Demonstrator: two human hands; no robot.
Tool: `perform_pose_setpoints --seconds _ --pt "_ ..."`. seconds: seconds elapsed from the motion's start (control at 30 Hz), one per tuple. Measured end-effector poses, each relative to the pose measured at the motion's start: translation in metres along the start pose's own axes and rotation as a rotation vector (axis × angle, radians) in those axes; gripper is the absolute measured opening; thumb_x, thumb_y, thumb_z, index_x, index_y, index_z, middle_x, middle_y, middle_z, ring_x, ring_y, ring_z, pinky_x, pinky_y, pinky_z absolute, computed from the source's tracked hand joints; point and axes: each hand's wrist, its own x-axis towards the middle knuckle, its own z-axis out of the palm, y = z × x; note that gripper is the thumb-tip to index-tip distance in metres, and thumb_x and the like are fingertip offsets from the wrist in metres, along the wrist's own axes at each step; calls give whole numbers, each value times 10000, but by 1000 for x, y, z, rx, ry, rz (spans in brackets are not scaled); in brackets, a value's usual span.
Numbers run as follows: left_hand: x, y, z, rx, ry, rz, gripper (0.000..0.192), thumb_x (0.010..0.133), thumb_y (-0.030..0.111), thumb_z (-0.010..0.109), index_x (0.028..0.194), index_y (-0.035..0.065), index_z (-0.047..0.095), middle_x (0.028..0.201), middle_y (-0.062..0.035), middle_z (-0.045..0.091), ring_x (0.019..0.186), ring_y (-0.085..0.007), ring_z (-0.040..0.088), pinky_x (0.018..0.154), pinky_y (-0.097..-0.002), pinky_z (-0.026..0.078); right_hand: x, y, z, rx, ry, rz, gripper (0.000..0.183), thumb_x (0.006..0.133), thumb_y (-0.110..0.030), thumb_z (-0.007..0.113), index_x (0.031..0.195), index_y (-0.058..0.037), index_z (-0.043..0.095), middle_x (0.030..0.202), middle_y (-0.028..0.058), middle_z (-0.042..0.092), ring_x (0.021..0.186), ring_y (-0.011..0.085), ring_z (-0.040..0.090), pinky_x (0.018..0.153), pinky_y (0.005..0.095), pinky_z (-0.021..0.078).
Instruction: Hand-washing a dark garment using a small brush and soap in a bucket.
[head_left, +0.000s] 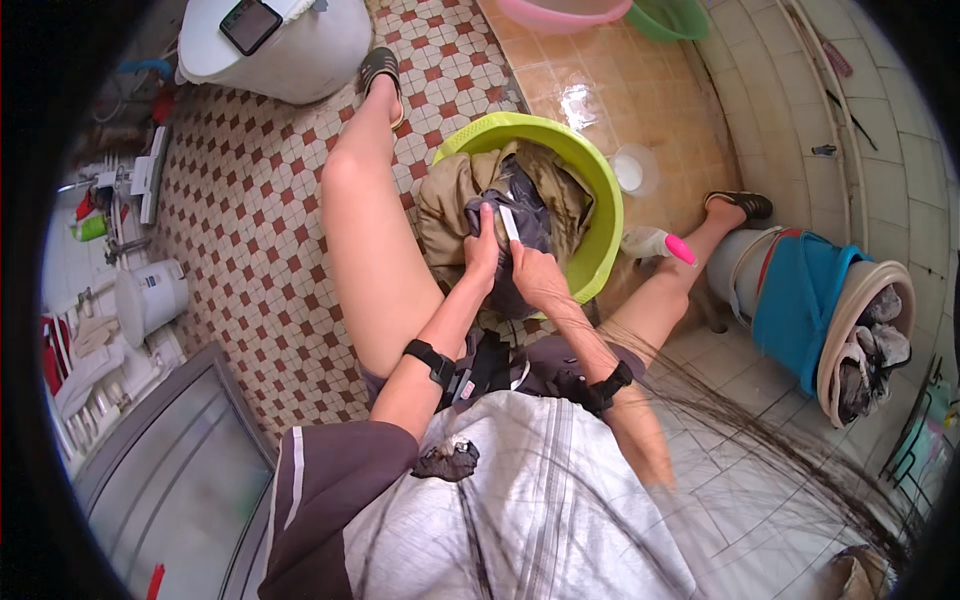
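A lime-green plastic basin (604, 202) stands between my legs, with a wet khaki and dark garment (454, 187) bunched in it and hanging over its near left rim. My left hand (484, 251) grips a dark part of the cloth, thumb pointing away from me. My right hand (536, 274) holds a slim white handle, seemingly of a brush (509, 223), against the dark cloth; its far end is hard to make out. Right of the basin are a white bottle with a pink cap (652, 244) and a small clear tub (634, 171) with something white inside.
Pink (566, 16) and green basins (671, 19) lie at the far edge. A covered white appliance with a phone (251, 26) on top stands far left. On the right, a blue basin (799, 307) leans by a beige basin (904, 300) of laundry. A grey-framed door (214, 375) is lower left.
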Motion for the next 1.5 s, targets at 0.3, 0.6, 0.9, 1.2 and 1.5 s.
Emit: perform_pose_setpoints --seconds 0.3,0.6,0.9,1.2,1.5 --pt "3 -3 1 -40 66 -113 976 765 758 448 1038 -171 572 1086 -252 598 1042 -303 563 880 -368 411 -31 -6 -1 29 33 95 573 975 -384 303 783 40 637 742 316 604 763 477 607 720 550 479" --pt "35 -32 -8 -254 38 -241 1050 749 787 431 1136 -186 507 1137 -201 567 1043 -245 525 881 -338 401 -53 9 -11 106 -86 90 530 982 -394 287 877 2 625 811 279 618 799 476 589 718 547 466" --pt "26 -20 -18 -251 -92 -180 1041 756 776 446 1148 -187 495 1128 -161 561 1004 -206 517 880 -329 393 -39 -2 0 103 -41 32 503 978 -363 318 804 18 596 739 309 603 731 478 596 683 553 467" --pt "7 -12 -9 -57 -89 -123 955 781 762 421 1123 -120 546 1137 -147 568 1026 -216 526 880 -343 399 -35 -21 -4 12 90 72 466 962 -389 370 842 5 587 714 289 603 708 453 611 622 533 486" --pt "44 -36 -7 -277 -34 -270 1032 767 793 389 1251 -117 446 1228 -156 521 1101 -216 509 936 -338 378 -62 -4 -13 -64 -49 80 460 962 -403 364 896 -4 582 746 274 624 729 444 624 647 522 496"
